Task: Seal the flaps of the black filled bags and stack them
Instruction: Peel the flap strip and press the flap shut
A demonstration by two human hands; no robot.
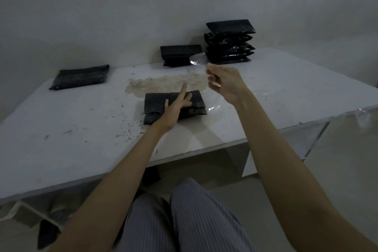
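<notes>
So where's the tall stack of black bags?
The tall stack of black bags stands at the table's far right edge against the wall, beside a shorter pile.

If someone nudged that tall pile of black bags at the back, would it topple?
Possibly. The stack is several bags high with uneven, bulging edges. The glossy film looks slippery, so the top bag might slide off first.

Black filled bags: eight or nine in all; the tall stack's layers are hard to separate.
- Tall stack [230, 42]: five or six.
- Short pile [180, 55] left of it: two.
- Single bag [79, 76] farther left: one.
- Bag [155, 102] nearer than the stack: one.

Table [81, 129]: one.
Hands: two.
</notes>
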